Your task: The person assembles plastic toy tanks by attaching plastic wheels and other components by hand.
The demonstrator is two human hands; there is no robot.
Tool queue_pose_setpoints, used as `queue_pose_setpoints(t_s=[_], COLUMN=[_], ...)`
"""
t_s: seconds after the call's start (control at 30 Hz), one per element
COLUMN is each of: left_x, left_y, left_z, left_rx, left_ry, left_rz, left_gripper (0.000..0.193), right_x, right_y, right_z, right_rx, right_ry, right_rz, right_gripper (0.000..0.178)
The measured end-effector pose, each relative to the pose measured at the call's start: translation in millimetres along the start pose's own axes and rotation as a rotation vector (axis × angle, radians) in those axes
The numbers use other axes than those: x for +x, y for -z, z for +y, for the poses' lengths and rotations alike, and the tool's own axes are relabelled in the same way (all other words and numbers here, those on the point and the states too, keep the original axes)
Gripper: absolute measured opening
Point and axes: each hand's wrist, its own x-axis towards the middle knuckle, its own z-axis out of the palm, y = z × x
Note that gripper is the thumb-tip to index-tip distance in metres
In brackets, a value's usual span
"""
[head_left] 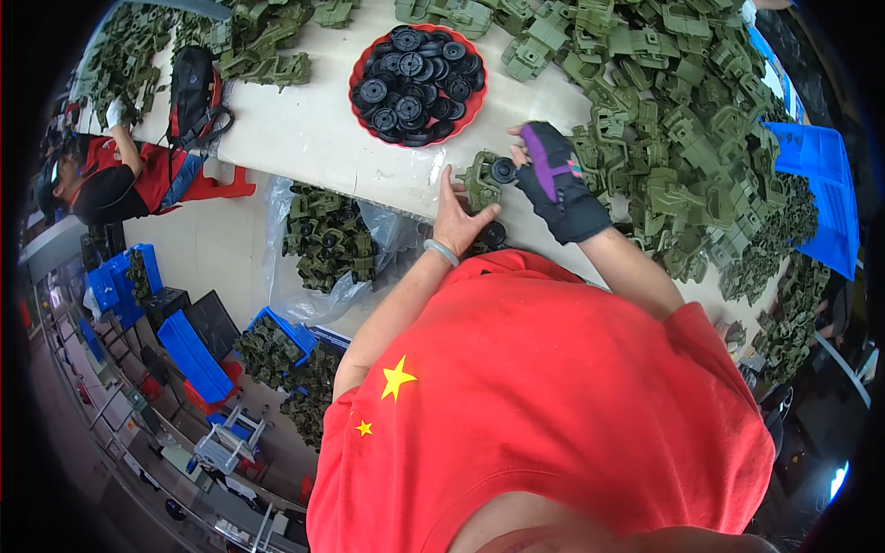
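Note:
At the table's front edge, my bare left hand (454, 221), with a pale bangle at the wrist, has thumb and fingers closed around an olive-green toy vehicle body (479, 188). My right hand (557, 175) wears a black and purple fingerless glove. Its curled fingers are at a black toy wheel (503, 170) on the right side of that body; the exact grip is partly hidden by the glove. Close to my left thumb, a second black wheel (494, 233) shows near my shirt, and what it sits on is mostly hidden.
A red bowl (351, 92) heaped with black wheels stands ahead. Green vehicle bodies (664, 138) pile up on the right, beside a blue crate (820, 184). Below the table's left edge, a clear plastic bag (277, 249) holds wheeled vehicles. A person (120, 180) sits at far left near a black backpack (192, 97).

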Motion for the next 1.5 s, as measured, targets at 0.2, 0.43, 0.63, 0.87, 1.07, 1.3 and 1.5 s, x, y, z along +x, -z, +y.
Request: queue_pose_setpoints(t_s=[0.2,0.43,0.63,0.87,1.07,1.3,1.5], left_x=[2,7,7,9,9,8,18], left_y=[-15,-18,-19,-11,-12,-14,-5], left_z=[3,-10,-23,-8,-7,-10,-38], left_rx=[0.456,0.328,0.384,0.274,0.321,0.221,0.016], left_ry=[-0.244,-0.182,-0.235,-0.146,-0.082,-0.172,-0.223], left_rz=[-0.016,-0.05,-0.042,-0.112,-0.179,-0.145,-0.175], left_gripper=[0.124,0.1,0.103,0.107,0.116,0.104,0.111], right_x=[49,60,66,69,65,59,41], right_y=[-44,-61,-50,-63,-57,-51,-55], right_z=[-8,-9,-18,-3,6,-5,2], right_rx=[-0.354,-0.41,-0.352,-0.336,-0.34,-0.27,-0.133], right_ry=[0.653,0.678,0.697,0.669,0.566,0.619,0.3], right_rz=[-0.429,-0.538,-0.582,-0.559,-0.529,-0.369,-0.454], right_gripper=[0.033,0.035,0.029,0.035,0.04,0.037,0.041])
